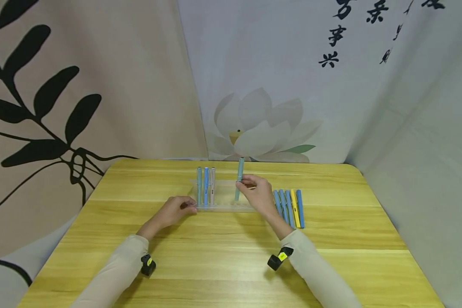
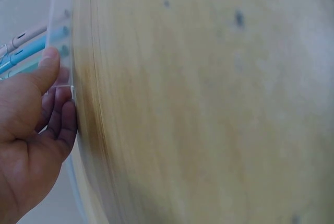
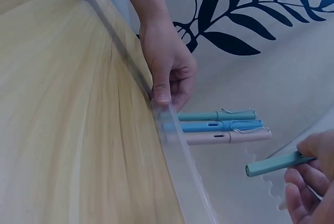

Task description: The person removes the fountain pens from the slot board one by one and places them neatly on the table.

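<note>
A clear plastic pen stand (image 1: 223,208) sits near the table's far side. Upright at its left end are three pens: a teal pen (image 1: 199,184), a blue pen (image 1: 205,184) and a pale pink pen (image 1: 212,184). My left hand (image 1: 178,208) grips the stand's left corner, thumb on its front face in the left wrist view. With thumb and fingertips, my right hand (image 1: 257,193) pinches a green pen (image 1: 240,169) near its middle, held almost upright over the stand's right part. Its lower end (image 3: 255,169) points at the stand in the right wrist view.
Right of the stand, several blue pens (image 1: 282,203) and a yellow pen (image 1: 294,207) lie side by side on the wooden table (image 1: 215,265). A printed curtain (image 1: 277,77) hangs behind the far table edge.
</note>
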The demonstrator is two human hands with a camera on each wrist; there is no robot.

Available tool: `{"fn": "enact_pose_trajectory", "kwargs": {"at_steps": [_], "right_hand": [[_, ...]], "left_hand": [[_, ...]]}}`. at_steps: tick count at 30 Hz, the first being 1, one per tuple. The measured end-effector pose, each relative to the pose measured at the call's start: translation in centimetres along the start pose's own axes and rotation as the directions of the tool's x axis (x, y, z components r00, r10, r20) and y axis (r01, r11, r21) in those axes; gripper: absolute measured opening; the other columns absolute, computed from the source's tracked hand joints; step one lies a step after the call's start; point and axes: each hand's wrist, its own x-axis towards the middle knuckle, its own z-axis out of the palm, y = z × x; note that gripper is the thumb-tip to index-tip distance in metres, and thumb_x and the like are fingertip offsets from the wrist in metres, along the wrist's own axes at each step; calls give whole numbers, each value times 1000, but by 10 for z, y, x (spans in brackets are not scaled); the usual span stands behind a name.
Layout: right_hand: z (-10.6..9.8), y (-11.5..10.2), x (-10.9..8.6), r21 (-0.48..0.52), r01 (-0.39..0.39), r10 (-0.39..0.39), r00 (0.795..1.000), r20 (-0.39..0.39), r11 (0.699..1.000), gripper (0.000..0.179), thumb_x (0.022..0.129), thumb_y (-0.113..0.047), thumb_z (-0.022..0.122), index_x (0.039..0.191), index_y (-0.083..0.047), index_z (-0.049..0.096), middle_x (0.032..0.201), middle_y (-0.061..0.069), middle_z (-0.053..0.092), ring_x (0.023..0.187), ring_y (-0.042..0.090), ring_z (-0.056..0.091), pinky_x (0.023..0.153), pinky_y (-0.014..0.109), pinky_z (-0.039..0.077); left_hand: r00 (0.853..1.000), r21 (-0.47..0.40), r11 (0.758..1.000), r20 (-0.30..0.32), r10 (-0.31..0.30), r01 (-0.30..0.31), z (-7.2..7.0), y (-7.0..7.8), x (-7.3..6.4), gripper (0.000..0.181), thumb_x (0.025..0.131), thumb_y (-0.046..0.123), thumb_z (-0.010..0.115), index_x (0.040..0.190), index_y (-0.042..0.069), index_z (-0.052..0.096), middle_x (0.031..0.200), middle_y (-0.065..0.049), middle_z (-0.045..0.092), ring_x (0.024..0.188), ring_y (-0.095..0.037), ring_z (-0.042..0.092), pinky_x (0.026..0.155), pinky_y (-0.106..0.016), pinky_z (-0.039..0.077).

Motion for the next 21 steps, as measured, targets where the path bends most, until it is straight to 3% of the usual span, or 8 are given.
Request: {"fn": "enact_pose_trajectory", "kwargs": {"at_steps": [7, 21], "right_hand": [[-15, 8, -3, -20, 6, -6, 999, -32, 1000, 31, 96, -23, 75, 121, -5, 74, 105, 9, 77, 96, 23, 71, 84, 39, 59], [-58, 19, -14, -99, -76, 69, 994, -79, 992, 39, 98, -27, 73, 128, -2, 70, 109, 12, 76, 101, 29, 71, 86, 43, 59]], "left_hand": [[1000, 0, 1000, -2, 9, -9, 0, 1, 0, 22, 99, 21, 70, 114, 5, 73, 100, -1, 72, 91, -14, 64, 83, -34, 55], [1000, 6, 1000, -5, 18, -18, 0, -1, 0, 22, 99, 22, 69, 112, 5, 73, 97, 1, 71, 88, -12, 62, 80, -31, 53]]}}
